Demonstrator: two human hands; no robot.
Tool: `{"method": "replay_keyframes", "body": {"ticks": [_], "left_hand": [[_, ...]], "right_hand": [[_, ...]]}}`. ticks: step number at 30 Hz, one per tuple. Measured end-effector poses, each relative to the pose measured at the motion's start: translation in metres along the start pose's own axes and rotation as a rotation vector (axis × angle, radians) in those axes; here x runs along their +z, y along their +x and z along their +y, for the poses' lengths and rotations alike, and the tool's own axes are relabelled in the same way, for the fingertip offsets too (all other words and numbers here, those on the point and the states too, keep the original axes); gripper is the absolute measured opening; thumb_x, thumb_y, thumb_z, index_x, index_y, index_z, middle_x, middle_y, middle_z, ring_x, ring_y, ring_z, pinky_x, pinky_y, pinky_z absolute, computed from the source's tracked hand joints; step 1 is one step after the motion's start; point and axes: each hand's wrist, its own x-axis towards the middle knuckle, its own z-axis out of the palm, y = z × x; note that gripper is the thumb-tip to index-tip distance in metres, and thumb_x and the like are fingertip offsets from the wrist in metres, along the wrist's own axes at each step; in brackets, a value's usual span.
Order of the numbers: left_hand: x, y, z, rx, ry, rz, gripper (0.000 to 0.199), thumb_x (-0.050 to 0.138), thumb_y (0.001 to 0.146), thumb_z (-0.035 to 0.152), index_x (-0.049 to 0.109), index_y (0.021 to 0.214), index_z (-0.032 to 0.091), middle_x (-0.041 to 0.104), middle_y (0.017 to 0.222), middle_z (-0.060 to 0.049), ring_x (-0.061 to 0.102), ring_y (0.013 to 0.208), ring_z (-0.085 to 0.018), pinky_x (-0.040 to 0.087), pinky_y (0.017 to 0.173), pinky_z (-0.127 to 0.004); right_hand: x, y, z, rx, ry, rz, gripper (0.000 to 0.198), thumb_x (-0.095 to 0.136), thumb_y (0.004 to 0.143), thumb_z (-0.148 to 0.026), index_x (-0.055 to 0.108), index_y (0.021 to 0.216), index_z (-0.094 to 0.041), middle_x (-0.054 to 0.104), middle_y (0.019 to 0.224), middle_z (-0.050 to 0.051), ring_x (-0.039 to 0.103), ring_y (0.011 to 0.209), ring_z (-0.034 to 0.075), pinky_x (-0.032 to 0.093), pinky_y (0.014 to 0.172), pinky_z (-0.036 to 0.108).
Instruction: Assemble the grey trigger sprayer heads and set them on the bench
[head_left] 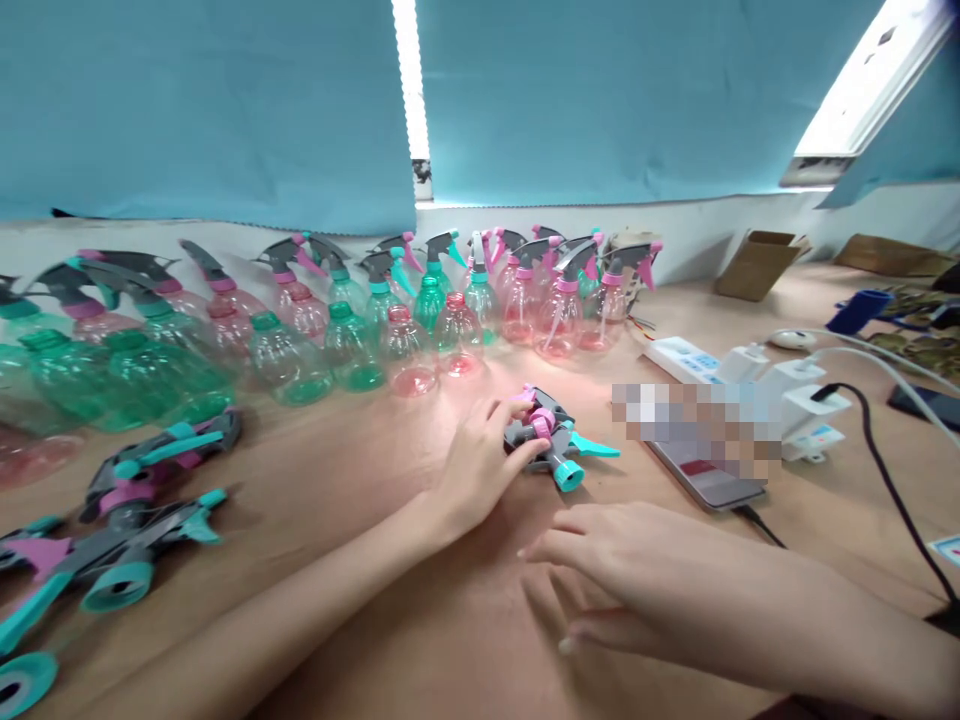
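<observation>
At mid-table my left hand [480, 465] reaches onto a small cluster of trigger spray heads [568, 474], grey with pink and turquoise parts. Its thumb and fingers close around one with a pink collar [541, 424]. Nearer to me, my right hand [607, 560] hovers low over the table with fingers apart and nothing in them. More loose spray heads [124, 580] lie in a heap at the left. Behind stand clear bottles with open necks, such as a red-tinted bottle [459, 335] and a green-tinted bottle [354, 345].
Bottles fitted with spray heads [559, 315] line the wall. To the right are a phone [705, 470], partly blurred out, and a white power strip [682, 360] with chargers and cables. A cardboard box [757, 265] stands at the back right, near a blue roll [859, 311].
</observation>
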Motion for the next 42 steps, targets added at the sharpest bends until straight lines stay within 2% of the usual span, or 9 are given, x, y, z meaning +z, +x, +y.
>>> {"method": "replay_keyframes", "body": {"ticks": [5,9,12,16,20,24,31,36,42], "left_hand": [[-0.034,-0.029,-0.015,-0.051,0.018,0.01,0.023,0.057,0.086,0.03,0.054,0.106,0.02,0.058,0.103,-0.005,0.058,0.093,-0.021,0.047,0.083,-0.037],[-0.071,-0.072,-0.034,-0.203,0.06,0.044,0.021,0.053,0.087,0.033,0.055,0.105,0.021,0.057,0.097,-0.002,0.059,0.079,-0.017,0.05,0.072,-0.031],[-0.1,-0.109,-0.042,-0.296,0.123,0.081,0.02,0.051,0.088,0.034,0.056,0.104,0.023,0.058,0.094,-0.002,0.059,0.076,-0.016,0.05,0.067,-0.028],[-0.134,-0.156,-0.047,-0.349,0.214,0.117,0.018,0.049,0.088,0.033,0.056,0.102,0.022,0.059,0.091,-0.002,0.059,0.074,-0.016,0.05,0.065,-0.028],[-0.16,-0.193,-0.053,-0.357,0.305,0.15,0.016,0.047,0.089,0.031,0.056,0.101,0.024,0.058,0.095,-0.002,0.059,0.076,-0.017,0.049,0.068,-0.029],[-0.189,-0.218,-0.064,-0.347,0.415,0.142,0.019,0.042,0.092,0.024,0.057,0.102,0.025,0.058,0.099,-0.003,0.057,0.089,-0.02,0.047,0.078,-0.034],[-0.229,-0.224,-0.089,-0.196,0.578,-0.022,0.032,0.037,0.088,0.013,0.061,0.106,0.026,0.056,0.106,-0.006,0.051,0.095,-0.023,0.044,0.08,-0.038],[-0.224,-0.21,-0.095,-0.09,0.626,-0.139,0.043,0.041,0.083,0.004,0.059,0.114,0.029,0.051,0.113,-0.007,0.047,0.1,-0.025,0.042,0.082,-0.041],[-0.219,-0.192,-0.09,-0.088,0.63,-0.211,0.037,0.038,0.087,0.003,0.064,0.101,0.026,0.05,0.112,-0.004,0.044,0.104,-0.024,0.04,0.086,-0.041]], "right_hand": [[-0.004,0.009,-0.004,0.034,0.029,-0.041,0.02,0.066,0.076,-0.02,0.061,0.095,-0.021,0.063,0.099,0.002,0.06,0.085,0.02,0.042,0.065,0.028],[-0.009,0.033,-0.017,-0.047,0.068,-0.162,0.007,0.062,0.08,-0.023,0.064,0.086,-0.021,0.067,0.09,-0.001,0.061,0.086,0.018,0.041,0.067,0.027],[-0.009,0.059,-0.03,-0.114,0.101,-0.186,0.011,0.059,0.082,-0.026,0.064,0.091,-0.022,0.067,0.09,-0.001,0.061,0.084,0.017,0.04,0.065,0.026],[-0.001,0.107,-0.05,-0.265,0.08,-0.104,0.017,0.053,0.085,-0.028,0.064,0.096,-0.021,0.068,0.092,0.002,0.062,0.081,0.018,0.041,0.062,0.026],[0.013,0.161,-0.072,-0.315,-0.001,0.072,0.02,0.053,0.086,-0.032,0.063,0.095,-0.017,0.068,0.09,0.005,0.062,0.076,0.019,0.04,0.058,0.027],[0.027,0.2,-0.094,-0.365,0.007,0.128,0.022,0.054,0.087,-0.031,0.059,0.104,-0.018,0.065,0.102,0.004,0.06,0.087,0.018,0.042,0.068,0.028],[0.045,0.234,-0.117,-0.339,-0.023,0.193,0.04,0.06,0.082,-0.034,0.051,0.116,-0.015,0.056,0.111,0.011,0.056,0.096,0.025,0.043,0.072,0.035],[0.051,0.25,-0.111,-0.332,-0.008,0.168,0.032,0.056,0.085,-0.036,0.055,0.112,-0.019,0.053,0.106,0.008,0.054,0.096,0.022,0.042,0.076,0.033],[0.054,0.249,-0.098,-0.323,0.016,0.139,0.031,0.053,0.087,-0.028,0.056,0.117,-0.023,0.052,0.095,0.005,0.054,0.088,0.018,0.041,0.074,0.031]]}}
